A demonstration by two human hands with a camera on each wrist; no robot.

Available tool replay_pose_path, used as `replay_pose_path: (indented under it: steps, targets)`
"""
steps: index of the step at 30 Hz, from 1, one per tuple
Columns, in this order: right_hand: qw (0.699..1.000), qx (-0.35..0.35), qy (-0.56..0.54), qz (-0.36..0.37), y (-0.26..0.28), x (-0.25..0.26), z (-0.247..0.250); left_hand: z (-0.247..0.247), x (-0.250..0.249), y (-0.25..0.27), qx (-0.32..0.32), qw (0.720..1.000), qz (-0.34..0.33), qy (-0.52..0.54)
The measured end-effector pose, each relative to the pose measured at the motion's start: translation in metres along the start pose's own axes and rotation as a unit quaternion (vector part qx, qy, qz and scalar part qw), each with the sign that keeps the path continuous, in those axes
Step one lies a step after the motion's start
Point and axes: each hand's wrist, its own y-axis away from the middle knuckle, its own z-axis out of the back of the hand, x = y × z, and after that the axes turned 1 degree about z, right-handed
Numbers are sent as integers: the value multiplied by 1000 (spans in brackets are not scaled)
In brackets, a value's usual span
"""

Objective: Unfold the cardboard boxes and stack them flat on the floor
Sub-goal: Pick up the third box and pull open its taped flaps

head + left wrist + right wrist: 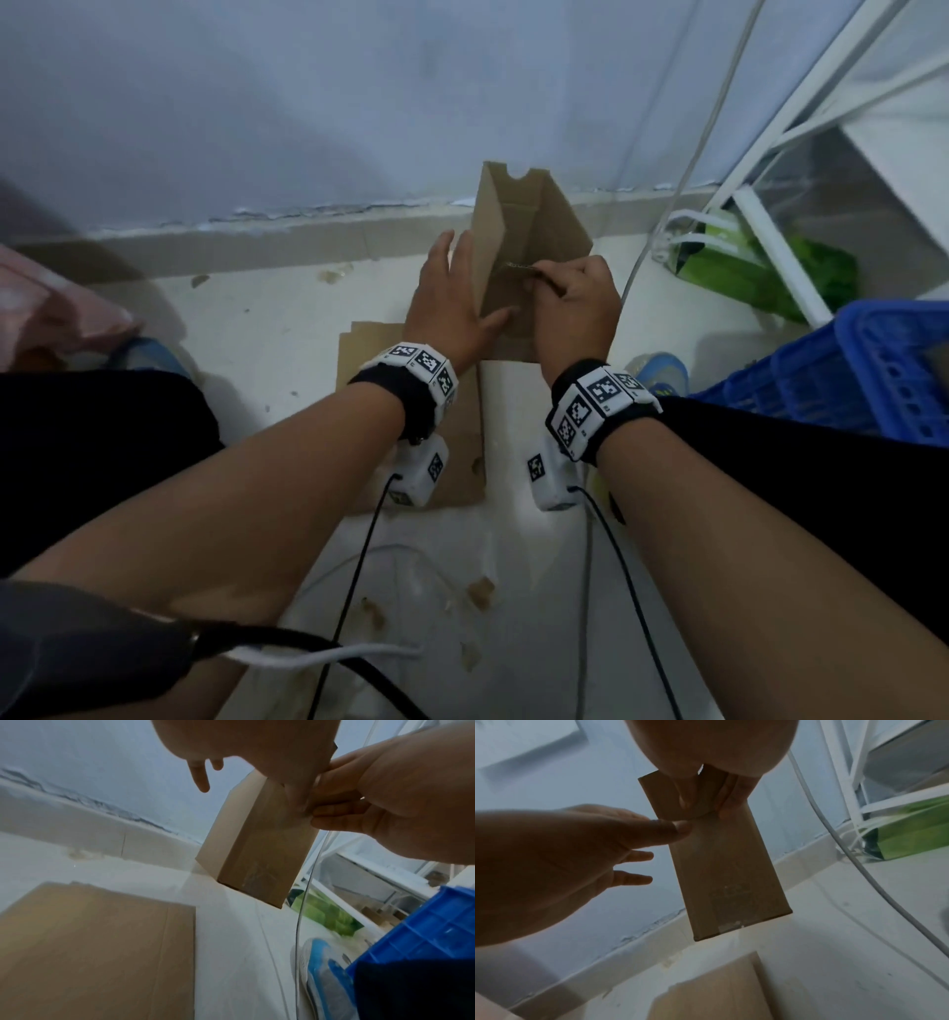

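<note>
A tall brown cardboard box (pixel 529 231) is held upright above the floor, its top open. My left hand (pixel 454 293) lies open along its left side with straight fingers; the thumb (pixel 677 829) touches the box (pixel 726 872). My right hand (pixel 565 293) pinches the near upper edge of the box between thumb and curled fingers (pixel 729 801). In the left wrist view the box (pixel 257 852) hangs tilted, clear of the floor, with my right hand (pixel 385 811) gripping its upper corner. A flattened cardboard sheet (pixel 411 411) lies on the floor under my wrists.
A blue plastic crate (pixel 873 370) stands at the right, with a green bag (pixel 739 262) and a white rack frame (pixel 780 257) behind it. White cables (pixel 662 226) hang near the box. A blue shoe (pixel 323 973) is beside the crate. The wall and skirting run close behind.
</note>
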Motion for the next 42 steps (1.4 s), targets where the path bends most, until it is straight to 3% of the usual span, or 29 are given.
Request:
replay_pose_path:
  steps: [7, 13, 15, 17, 19, 22, 27, 30, 33, 39, 42]
  targets:
    - [995, -13, -104, 3, -8, 101, 38, 72, -30, 7, -75, 997, 15, 6]
    - [969, -21, -234, -73, -12, 167, 60, 142, -64, 26, -137, 990, -1, 19]
    - [951, -18, -295, -96, -10, 189, 71, 160, -69, 28, -178, 983, 32, 40]
    - [923, -21, -357, -142, -11, 206, 83, 182, -72, 32, -207, 966, 78, 130]
    - [897, -17, -404, -181, -14, 219, 90, 203, -72, 32, -200, 944, 125, 233]
    - [872, 20, -442, -211, -11, 240, 96, 227, -72, 33, -161, 938, 144, 271]
    - [890, 114, -399, -188, -18, 263, 93, 244, -78, 29, -163, 959, 47, 229]
    - [901, 178, -359, -165, -31, 265, 89, 256, -70, 19, -196, 949, 39, 245]
    - [908, 235, -311, -152, -48, 261, 77, 266, -64, 3, -195, 957, 47, 208]
    - [923, 295, -203, -143, -69, 249, 59, 285, -59, -28, -207, 971, 30, 116]
    - [925, 289, -191, -153, -72, 239, 59, 283, -57, -26, -210, 973, 15, 89]
